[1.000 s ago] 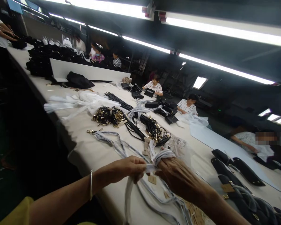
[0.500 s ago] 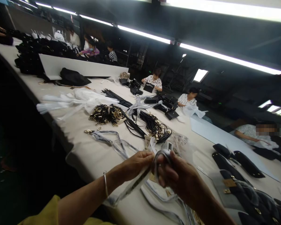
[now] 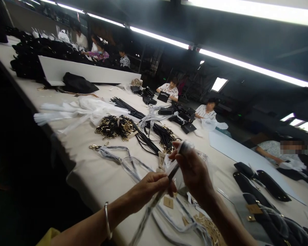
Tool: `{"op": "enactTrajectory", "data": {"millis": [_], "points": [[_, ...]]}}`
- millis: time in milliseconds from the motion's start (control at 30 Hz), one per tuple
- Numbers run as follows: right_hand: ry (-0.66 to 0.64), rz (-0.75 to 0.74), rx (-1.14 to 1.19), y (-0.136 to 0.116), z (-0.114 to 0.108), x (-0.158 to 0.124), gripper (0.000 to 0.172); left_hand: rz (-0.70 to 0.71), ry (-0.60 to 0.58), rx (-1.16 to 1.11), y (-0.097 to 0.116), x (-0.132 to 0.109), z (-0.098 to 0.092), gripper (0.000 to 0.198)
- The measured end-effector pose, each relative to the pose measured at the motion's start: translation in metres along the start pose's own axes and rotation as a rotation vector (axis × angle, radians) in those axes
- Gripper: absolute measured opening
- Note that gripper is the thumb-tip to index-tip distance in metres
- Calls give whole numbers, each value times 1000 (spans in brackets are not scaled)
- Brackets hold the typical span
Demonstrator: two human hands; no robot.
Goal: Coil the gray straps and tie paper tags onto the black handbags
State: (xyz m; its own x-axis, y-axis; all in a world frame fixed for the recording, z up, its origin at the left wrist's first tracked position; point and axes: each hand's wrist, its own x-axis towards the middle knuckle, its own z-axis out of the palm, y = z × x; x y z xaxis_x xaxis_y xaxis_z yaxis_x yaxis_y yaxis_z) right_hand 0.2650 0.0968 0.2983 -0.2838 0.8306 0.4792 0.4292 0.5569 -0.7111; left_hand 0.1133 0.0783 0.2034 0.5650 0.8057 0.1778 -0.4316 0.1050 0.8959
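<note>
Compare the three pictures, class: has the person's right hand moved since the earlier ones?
Yes. The right hand has risen with the wrapped strap, now nearer the pile of black straps than before.

The premises were a bag-making factory floor. A long cloth-covered worktable [image 3: 97, 171] ran into the distance under fluorescent tube lights [image 3: 248, 68]. Bundled black straps with gold clasps [image 3: 115, 126], stacked black bags [image 3: 33, 54] at far left and several seated workers [image 3: 169, 89] along the far side confirmed assembly-line work.
</note>
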Motion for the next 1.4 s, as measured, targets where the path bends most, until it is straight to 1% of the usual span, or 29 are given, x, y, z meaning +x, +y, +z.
{"op": "enactTrajectory", "data": {"millis": [67,100,133,167,233,300,333,400,433,467,500,533,567,600,667,700,767,800,900,1000,1033,1100,1200,1300,1333,1400], "points": [[-188,-205,-423,15,-2,1,14,-105,-49,-143,6,-2,-13,43],[-288,-275,-579,22,-4,2,14,-153,-49,-182,8,-3,-21,45],[-379,-312,-700,28,-6,1,13,-200,-41,-188,9,-3,-30,46],[-454,-318,-789,34,-7,0,13,-247,-36,-163,10,-4,-38,48],[-576,-270,-887,44,-9,-7,16,-302,-52,-32,12,-1,-54,50],[-682,-187,-918,48,-9,-17,17,-277,-59,177,12,5,-67,45],[-735,-125,-915,48,-8,-22,16,-252,-59,280,12,10,-73,39],[-808,49,-817,44,-5,-29,21,-235,-77,412,10,20,-82,24],[-832,174,-692,40,-4,-31,27,-245,-99,437,8,24,-86,19],[-848,318,-515,36,-2,-32,33,-249,-131,446,6,29,-89,16],[-852,463,-296,33,0,-32,39,-243,-170,443,4,32,-91,18],[-832,594,-57,29,2,-31,44,-227,-210,433,2,35,-93,22],[-779,694,179,27,4,-30,48,-205,-249,418,1,37,-94,28],[-698,757,389,25,5,-28,51,-185,-284,394,-1,38,-95,34],[-486,800,700,24,8,-23,52,-178,-333,287,-4,40,-97,49],[-381,810,812,24,9,-20,50,-180,-329,214,-6,41,-97,55],[-206,821,991,25,8,-12,47,-159,-264,60,-11,42,-98,62],[-129,809,1066,25,6,-7,45,-140,-221,-15,-14,44,-97,62],[80,718,1197,25,-1,8,39,-86,-87,-145,-23,49,-89,53],[225,660,1169,23,-6,22,31,-35,53,-168,-28,59,-72,44],[260,637,1141,22,-7,26,29,-27,69,-180,-30,62,-65,41],[295,567,1073,19,-8,33,30,-37,28,-225,-33,71,-55,39],[251,471,942,19,-8,43,34,-88,-105,-309,-35,84,-46,46],[191,416,739,29,-6,49,33,-126,-150,-360,-31,95,-47,53],[170,396,622,35,-4,50,32,-146,-151,-364,-29,98,-48,54],[98,347,292,51,0,51,31,-193,-171,-360,-24,102,-54,54]]}}
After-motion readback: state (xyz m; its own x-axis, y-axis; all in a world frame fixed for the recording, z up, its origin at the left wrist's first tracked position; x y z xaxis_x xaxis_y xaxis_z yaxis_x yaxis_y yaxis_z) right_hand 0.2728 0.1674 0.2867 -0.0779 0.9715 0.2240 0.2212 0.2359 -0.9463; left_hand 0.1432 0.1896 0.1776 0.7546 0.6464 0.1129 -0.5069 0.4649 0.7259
